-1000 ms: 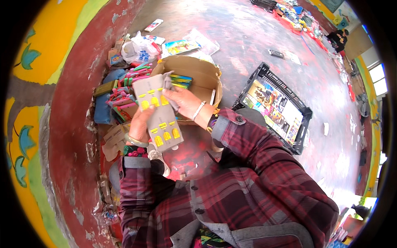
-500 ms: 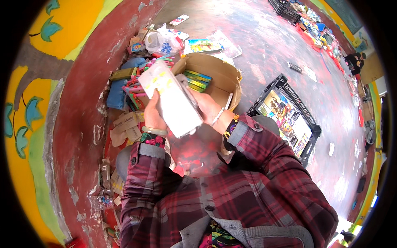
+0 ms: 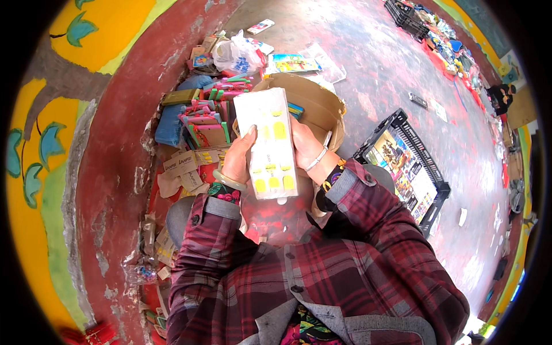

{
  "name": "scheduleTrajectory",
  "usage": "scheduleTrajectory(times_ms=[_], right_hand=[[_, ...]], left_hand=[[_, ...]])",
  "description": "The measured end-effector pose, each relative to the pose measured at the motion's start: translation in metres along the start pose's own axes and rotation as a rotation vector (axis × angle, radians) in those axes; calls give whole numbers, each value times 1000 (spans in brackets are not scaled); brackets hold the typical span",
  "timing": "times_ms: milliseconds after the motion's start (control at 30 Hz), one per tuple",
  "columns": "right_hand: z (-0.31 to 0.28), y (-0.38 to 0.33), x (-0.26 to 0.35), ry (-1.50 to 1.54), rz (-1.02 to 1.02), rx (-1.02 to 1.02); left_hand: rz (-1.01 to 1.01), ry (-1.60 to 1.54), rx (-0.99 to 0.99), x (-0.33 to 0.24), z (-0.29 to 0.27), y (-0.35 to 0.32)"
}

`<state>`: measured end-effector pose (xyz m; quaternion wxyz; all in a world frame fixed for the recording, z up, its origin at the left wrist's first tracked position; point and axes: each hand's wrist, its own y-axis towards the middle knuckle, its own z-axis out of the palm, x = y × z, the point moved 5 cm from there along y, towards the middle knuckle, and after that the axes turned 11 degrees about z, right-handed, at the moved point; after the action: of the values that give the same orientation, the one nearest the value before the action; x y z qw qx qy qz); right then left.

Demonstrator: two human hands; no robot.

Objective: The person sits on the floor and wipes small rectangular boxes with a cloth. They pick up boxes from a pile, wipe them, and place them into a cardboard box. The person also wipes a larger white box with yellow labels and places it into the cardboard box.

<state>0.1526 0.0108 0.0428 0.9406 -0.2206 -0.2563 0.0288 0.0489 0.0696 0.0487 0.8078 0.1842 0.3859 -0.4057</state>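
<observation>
Between my two hands is a white oblong packet (image 3: pixel 266 155) with yellow printed shapes, its outside shiny like clear plastic film. My left hand (image 3: pixel 236 161) grips its left edge, thumb on the front face. My right hand (image 3: pixel 306 142) grips the right edge, with most of its fingers hidden behind the packet. Below and beyond it stands an open cardboard box (image 3: pixel 325 106), where a bit of a blue-and-yellow item (image 3: pixel 295 110) shows past the packet's edge.
Pink and green stacked items (image 3: pixel 208 123), blue packs (image 3: pixel 169 126) and flattened brown card pieces (image 3: pixel 181 164) lie along the red wall at left. A white plastic bag (image 3: pixel 237 54) sits beyond. To the right is a black crate (image 3: pixel 426 167) with a colourful printed sheet.
The packet has turned from a slant to nearly upright, and its face with yellow shapes now shows fully. Both hands keep hold of it, and it has shifted slightly right.
</observation>
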Motion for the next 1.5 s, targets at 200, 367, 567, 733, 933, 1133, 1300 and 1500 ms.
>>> scheduleTrajectory(times_ms=[200, 367, 567, 733, 933, 1133, 1300, 1500], right_hand=[[-31, -7, 63, -118, -460, -104], [2, -47, 93, -717, -984, -355], [42, -51, 43, -1447, -1301, -349], [30, -46, 44, -1024, -931, -234], [-33, -30, 82, -372, -776, -517], [8, -10, 3, -239, -79, -58], [-3, 4, 15, -658, -202, -110], [-8, 4, 36, -1014, -64, -48]], left_hand=[[193, 335, 180, -23, 5, -3], [301, 622, 225, -12, -3, 3], [470, 1068, 225, -10, 2, 3], [288, 947, 196, -7, 0, 6], [-25, -191, -51, -9, -9, 1], [-18, -213, -107, 1, -14, 1], [-4, -203, -221, 1, -21, 7], [155, -37, -192, -20, -16, 11]])
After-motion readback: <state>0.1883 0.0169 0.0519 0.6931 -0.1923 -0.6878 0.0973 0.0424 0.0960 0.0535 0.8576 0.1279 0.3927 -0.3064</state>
